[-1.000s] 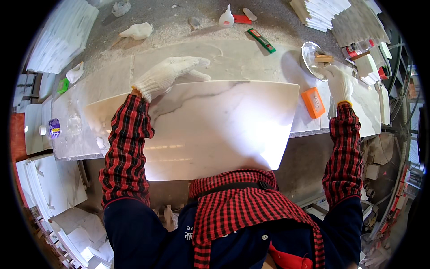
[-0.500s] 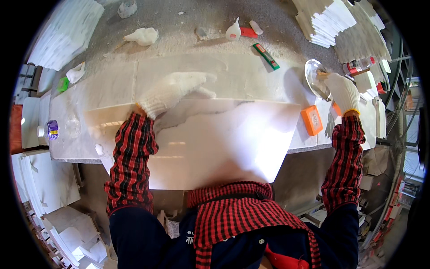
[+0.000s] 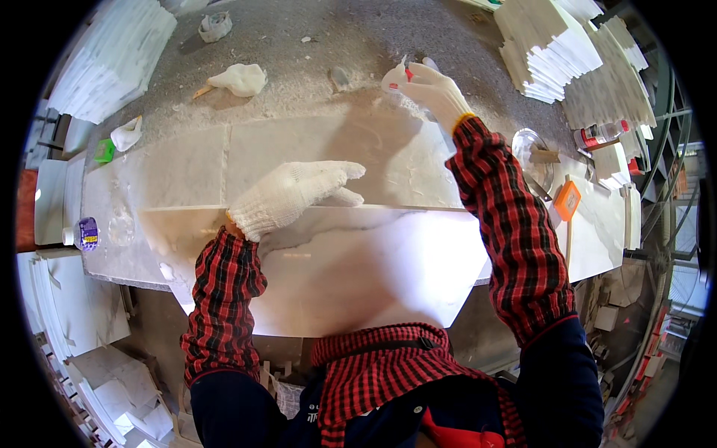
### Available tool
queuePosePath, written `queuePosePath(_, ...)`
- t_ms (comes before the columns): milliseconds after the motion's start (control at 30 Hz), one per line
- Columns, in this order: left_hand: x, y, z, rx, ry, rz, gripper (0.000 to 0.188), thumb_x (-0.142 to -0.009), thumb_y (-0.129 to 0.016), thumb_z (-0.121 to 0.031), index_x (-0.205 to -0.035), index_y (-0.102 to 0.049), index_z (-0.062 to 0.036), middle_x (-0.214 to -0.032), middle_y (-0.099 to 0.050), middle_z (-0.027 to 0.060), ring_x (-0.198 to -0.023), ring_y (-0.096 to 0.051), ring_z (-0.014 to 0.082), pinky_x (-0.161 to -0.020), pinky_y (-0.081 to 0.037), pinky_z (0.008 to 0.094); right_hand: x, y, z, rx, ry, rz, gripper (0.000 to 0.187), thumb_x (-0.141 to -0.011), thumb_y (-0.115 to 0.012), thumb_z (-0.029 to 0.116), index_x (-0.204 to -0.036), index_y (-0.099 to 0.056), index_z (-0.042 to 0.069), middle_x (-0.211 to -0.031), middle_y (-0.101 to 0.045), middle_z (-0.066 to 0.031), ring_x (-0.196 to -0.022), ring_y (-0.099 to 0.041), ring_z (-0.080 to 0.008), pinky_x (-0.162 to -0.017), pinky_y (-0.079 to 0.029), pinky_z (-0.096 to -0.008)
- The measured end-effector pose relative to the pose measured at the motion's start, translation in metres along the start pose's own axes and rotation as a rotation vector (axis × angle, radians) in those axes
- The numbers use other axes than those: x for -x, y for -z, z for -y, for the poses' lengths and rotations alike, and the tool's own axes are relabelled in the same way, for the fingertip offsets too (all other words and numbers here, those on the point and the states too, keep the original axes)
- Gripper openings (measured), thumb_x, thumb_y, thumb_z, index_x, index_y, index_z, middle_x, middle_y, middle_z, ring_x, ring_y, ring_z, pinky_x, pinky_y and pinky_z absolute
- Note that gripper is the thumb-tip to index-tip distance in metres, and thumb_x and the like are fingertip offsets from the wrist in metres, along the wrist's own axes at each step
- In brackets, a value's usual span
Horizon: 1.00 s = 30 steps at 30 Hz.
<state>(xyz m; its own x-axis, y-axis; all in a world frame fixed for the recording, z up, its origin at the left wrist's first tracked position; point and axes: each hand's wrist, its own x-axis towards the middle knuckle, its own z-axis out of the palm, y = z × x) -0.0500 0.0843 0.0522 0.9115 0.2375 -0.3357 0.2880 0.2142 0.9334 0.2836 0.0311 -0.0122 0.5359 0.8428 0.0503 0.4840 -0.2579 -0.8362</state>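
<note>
A pale marble slab (image 3: 336, 261) with grey veining lies in front of me, its near part jutting past the bench edge. My left hand (image 3: 287, 194), in a white knitted glove, lies flat along the slab's far edge, fingers stretched out to the right. My right hand (image 3: 437, 93), gloved too, reaches to the far side of the bench. Its thumb and fingers close against a white squeeze bottle (image 3: 393, 78) with a pointed tip. A bit of red shows between them, and the glove covers part of the bottle.
To the right stand a metal bowl (image 3: 526, 145) with a wooden scraper, an orange box (image 3: 567, 200) and a bottle (image 3: 601, 134). Tile stacks (image 3: 549, 48) rise at both far corners. A white lump (image 3: 237, 79) and a purple-labelled bottle (image 3: 86, 234) are at left.
My right hand has left the wooden scraper in the bowl and moved left and away to the squeeze bottle. The left hand stays on the slab. The view has shifted slightly.
</note>
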Motion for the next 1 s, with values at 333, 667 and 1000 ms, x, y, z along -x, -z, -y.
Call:
queuePosePath(333,0.003,0.001,-0.003,-0.047,0.032,-0.007,0.045,-0.108,-0.050,-0.028,-0.142,-0.057,0.0015,-0.118,-0.075,0.0176,-0.120,-0.066,0.0233,-0.114,-0.041,0.0360,0.022,0.014,0.025,-0.057,-0.042,0.133,0.047,-0.091,-0.070,0.029,-0.127,-0.066,-0.001,-0.106,-0.071,-0.0100,-0.097,-0.068,-0.0166,-0.083,-0.054,-0.0267)
queuePosePath(667,-0.004,0.005,0.008,-0.114,-0.071,0.002,0.044,-0.108,-0.049,-0.026,-0.141,-0.059,0.0004,-0.120,-0.073,0.0174,-0.122,-0.065,0.0229,-0.114,-0.038,0.0362,0.215,0.067,0.104,-0.391,-0.188,0.415,0.036,-0.101,-0.063,0.022,-0.127,-0.055,-0.002,-0.115,-0.066,-0.0093,-0.105,-0.064,-0.0166,-0.083,-0.057,-0.0317)
queuePosePath(1000,-0.011,0.009,0.007,-0.299,-0.100,0.005,0.045,-0.108,-0.048,-0.028,-0.139,-0.060,0.0019,-0.129,-0.069,0.0173,-0.120,-0.065,0.0225,-0.111,-0.040,0.0325,0.268,0.023,0.098,-0.490,-0.380,0.400,0.052,-0.095,-0.070,0.028,-0.135,-0.059,-0.003,-0.109,-0.067,-0.0061,-0.095,-0.062,-0.0128,-0.078,-0.051,-0.0287)
